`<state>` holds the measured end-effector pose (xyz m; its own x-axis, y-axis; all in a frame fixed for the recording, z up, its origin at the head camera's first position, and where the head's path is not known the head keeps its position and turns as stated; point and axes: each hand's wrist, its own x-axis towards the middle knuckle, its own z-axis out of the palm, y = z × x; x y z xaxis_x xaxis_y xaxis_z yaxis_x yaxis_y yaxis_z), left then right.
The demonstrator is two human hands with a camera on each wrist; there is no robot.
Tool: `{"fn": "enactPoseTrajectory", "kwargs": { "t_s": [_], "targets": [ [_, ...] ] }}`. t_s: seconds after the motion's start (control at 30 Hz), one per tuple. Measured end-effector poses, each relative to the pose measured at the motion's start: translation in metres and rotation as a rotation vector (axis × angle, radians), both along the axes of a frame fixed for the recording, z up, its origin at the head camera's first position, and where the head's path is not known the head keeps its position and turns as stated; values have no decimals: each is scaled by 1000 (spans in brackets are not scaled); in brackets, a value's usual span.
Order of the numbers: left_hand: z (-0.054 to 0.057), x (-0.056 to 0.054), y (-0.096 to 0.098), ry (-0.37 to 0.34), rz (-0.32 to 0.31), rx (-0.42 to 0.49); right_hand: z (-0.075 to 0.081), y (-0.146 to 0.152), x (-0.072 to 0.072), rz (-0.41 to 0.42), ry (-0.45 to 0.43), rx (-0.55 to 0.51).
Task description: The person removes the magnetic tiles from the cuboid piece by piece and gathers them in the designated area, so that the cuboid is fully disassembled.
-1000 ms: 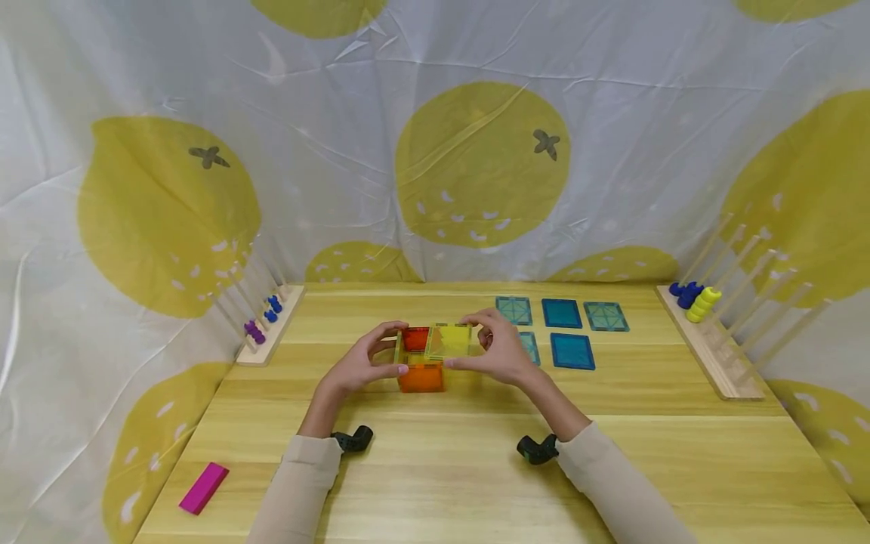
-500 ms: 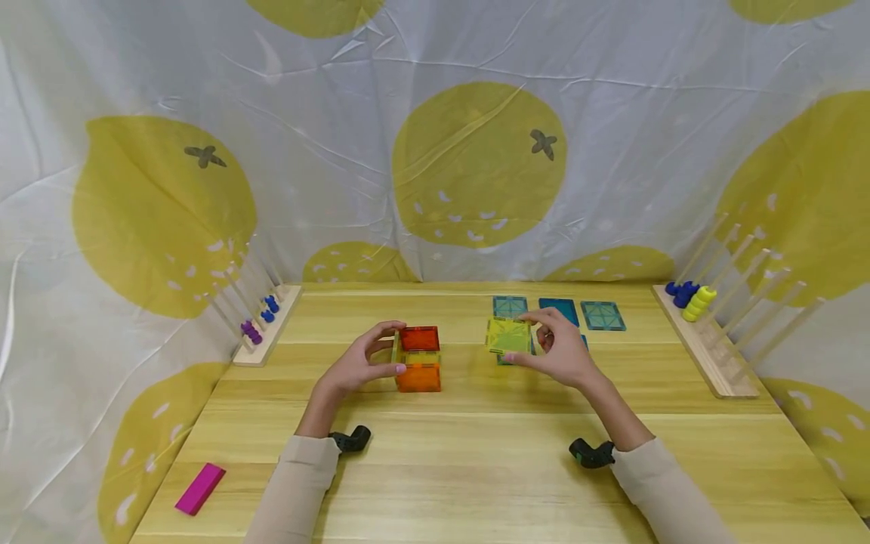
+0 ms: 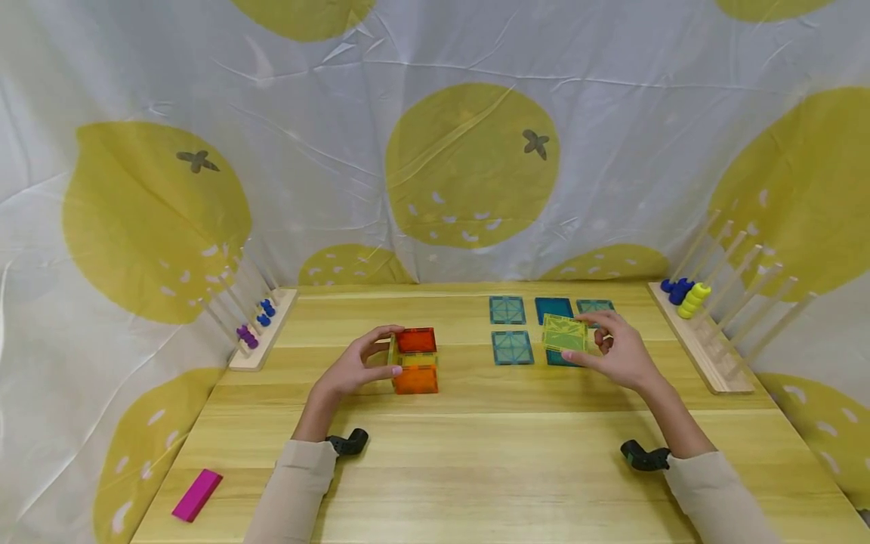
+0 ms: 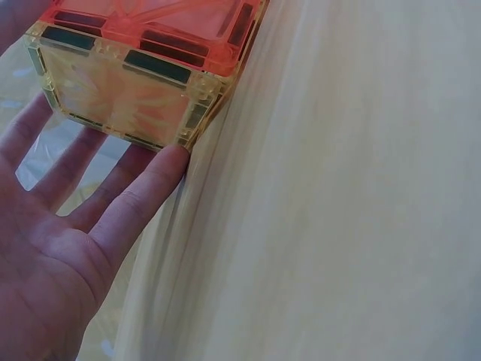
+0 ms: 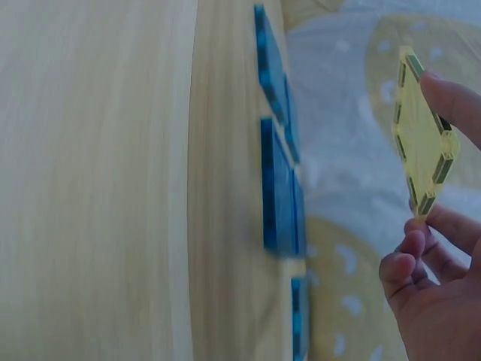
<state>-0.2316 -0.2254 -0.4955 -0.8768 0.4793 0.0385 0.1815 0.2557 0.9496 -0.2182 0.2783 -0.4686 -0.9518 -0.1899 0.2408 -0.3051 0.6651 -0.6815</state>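
Note:
Near the middle of the table stands an open-sided box of magnetic tiles [image 3: 417, 379], with orange, red and yellow walls and a yellow base. My left hand [image 3: 354, 366] holds it from the left, thumb at the front corner and fingers reaching to the back one. In the left wrist view a yellow wall [image 4: 120, 94] and the red tile [image 4: 180, 26] show close to the fingers. Thumb and fingers of my right hand [image 3: 615, 353] pinch a yellow magnetic tile [image 3: 565, 333] by its edges, held over the blue tiles. The right wrist view shows this tile [image 5: 421, 135] raised above the table.
Light and dark blue square tiles [image 3: 513, 347] lie in two rows, partly covered by the yellow one. Pegged wooden racks with coloured beads stand left [image 3: 265, 332] and right [image 3: 707, 340]. A magenta block [image 3: 197, 495] lies front left. A lemon-print cloth [image 3: 469, 166] hangs behind.
My right hand has carried the yellow tile away from the box's top, rightward over the blue tiles. The left hand stays at the box.

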Motion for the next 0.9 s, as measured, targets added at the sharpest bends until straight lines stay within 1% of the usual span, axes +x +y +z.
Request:
{"fn": "enactPoseTrajectory", "kwargs": {
  "t_s": [0.13, 0.3, 0.47, 0.6, 0.77, 0.9],
  "targets": [
    [-1, 0, 0, -1, 1, 1, -4, 24, 2, -32, -5, 43],
    [-3, -2, -1, 1, -5, 9, -10, 51, 6, -63, -44, 81],
    [-4, -3, -2, 4, -9, 12, -15, 71, 9, -76, -84, 131],
    [-4, -3, -2, 5, -11, 15, -20, 82, 9, -55, -91, 154],
    [-3, -2, -1, -11, -1, 16, -23, 92, 6, -6, -138, 167],
    [-3, -2, -2, -24, 2, 17, -26, 95, 0, 15, -172, 246]
  ]
}}
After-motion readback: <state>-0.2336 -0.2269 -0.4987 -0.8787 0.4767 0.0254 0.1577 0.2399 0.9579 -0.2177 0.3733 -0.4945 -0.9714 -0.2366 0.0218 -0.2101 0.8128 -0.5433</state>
